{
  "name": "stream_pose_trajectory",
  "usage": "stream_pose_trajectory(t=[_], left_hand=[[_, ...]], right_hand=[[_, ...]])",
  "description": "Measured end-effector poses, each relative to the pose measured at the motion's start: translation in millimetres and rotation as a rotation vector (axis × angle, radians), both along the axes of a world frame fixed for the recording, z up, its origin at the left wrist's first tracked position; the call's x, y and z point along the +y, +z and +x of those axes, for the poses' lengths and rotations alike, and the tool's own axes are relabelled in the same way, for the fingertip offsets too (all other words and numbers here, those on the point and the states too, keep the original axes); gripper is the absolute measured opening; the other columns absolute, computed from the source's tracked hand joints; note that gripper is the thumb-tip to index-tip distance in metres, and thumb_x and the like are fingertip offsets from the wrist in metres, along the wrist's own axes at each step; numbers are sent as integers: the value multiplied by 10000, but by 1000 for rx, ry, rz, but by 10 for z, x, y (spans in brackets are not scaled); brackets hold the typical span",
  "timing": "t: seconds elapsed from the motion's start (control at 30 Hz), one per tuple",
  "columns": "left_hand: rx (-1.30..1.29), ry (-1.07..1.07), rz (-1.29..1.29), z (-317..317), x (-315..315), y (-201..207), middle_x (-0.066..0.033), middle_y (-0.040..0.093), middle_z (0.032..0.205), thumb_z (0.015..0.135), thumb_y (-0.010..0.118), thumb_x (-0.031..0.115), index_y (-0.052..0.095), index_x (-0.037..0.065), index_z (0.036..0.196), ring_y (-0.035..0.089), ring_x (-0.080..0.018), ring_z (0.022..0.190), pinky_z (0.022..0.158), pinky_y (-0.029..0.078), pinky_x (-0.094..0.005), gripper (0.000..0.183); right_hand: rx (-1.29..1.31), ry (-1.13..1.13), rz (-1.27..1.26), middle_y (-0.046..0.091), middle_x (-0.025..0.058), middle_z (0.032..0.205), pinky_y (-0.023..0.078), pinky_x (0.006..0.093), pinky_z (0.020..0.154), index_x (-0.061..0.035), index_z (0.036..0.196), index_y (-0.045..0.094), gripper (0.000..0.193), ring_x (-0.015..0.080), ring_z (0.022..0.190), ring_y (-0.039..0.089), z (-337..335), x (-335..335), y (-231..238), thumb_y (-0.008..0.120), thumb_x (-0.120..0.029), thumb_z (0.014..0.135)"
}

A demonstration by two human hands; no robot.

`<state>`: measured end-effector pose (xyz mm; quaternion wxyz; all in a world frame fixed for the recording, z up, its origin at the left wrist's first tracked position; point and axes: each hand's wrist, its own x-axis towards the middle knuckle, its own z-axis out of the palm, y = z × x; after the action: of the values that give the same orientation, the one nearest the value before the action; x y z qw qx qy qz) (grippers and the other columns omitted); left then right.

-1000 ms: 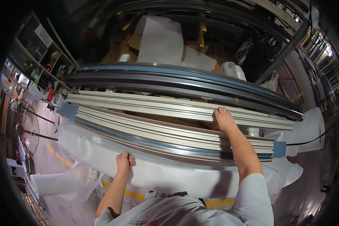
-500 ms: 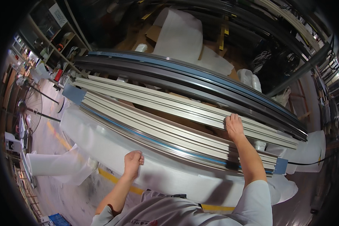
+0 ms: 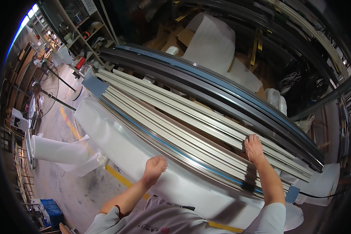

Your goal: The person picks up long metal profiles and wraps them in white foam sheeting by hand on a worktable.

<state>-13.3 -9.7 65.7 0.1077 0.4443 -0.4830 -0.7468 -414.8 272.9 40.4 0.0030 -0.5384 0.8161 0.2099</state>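
Across the bench in front of me lies a bundle of long cream metal profiles (image 3: 152, 119), a blue strip (image 3: 160, 143) running along its near side. Blue-grey end pieces sit at its far left end (image 3: 93, 85) and its right end (image 3: 292, 194). Just beyond it is a separate long cream profile (image 3: 195, 114), with a narrow dark gap between the two. My right hand (image 3: 254, 147) is closed over this profile toward its right part, fingertips hidden behind it. My left hand (image 3: 155, 169) hangs in a loose fist above the white foam sheet (image 3: 124, 146), touching no profile; nothing shows in it.
Dark and blue long profiles (image 3: 222, 91) lie behind the cream ones. White foam (image 3: 210, 39) and cardboard are farther back. To the left stand a floor fan (image 3: 37, 89), a foam roll (image 3: 58, 148) and shelves (image 3: 80, 33). A blue crate (image 3: 52, 212) sits on the floor.
The view has swung to the left. The separate cream profile, with my right hand on it, has come nearer the bundle, narrowing the gap. My left hand stays in a fist.
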Motion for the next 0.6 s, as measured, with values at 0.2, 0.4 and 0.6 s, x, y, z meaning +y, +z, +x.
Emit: stream_pose_trajectory(t=[0.2, 0.4, 0.6], left_hand=[[35, 11, 1, 28, -43, 109, -89, 637, 830, 942, 525, 53, 627, -91, 1079, 563, -124, 709, 668, 481, -268, 224], [11, 21, 13, 13, -41, 174, -62, 625, 816, 912, 566, 64, 651, -82, 1049, 560, -119, 715, 672, 476, -266, 217], [27, -59, -27, -10, -15, -7, -45, 616, 805, 891, 608, 80, 666, -73, 1040, 560, -120, 715, 669, 474, -264, 221]], right_hand=[[-65, 17, 19, 605, 165, 1075, 446, 397, 940, -37, 1012, 626, 209, 310, 1057, 549, -5, -79, 96, 615, -181, 861], [135, 62, -93, 607, 157, 1069, 376, 455, 1088, -10, 1153, 608, 548, 341, 1139, 537, -52, 39, -323, 796, -342, 760], [-111, -320, -125, 521, 168, 1181, 344, 504, 1090, -22, 1135, 593, 753, 358, 1196, 465, 121, -144, -11, 925, -436, 600]])
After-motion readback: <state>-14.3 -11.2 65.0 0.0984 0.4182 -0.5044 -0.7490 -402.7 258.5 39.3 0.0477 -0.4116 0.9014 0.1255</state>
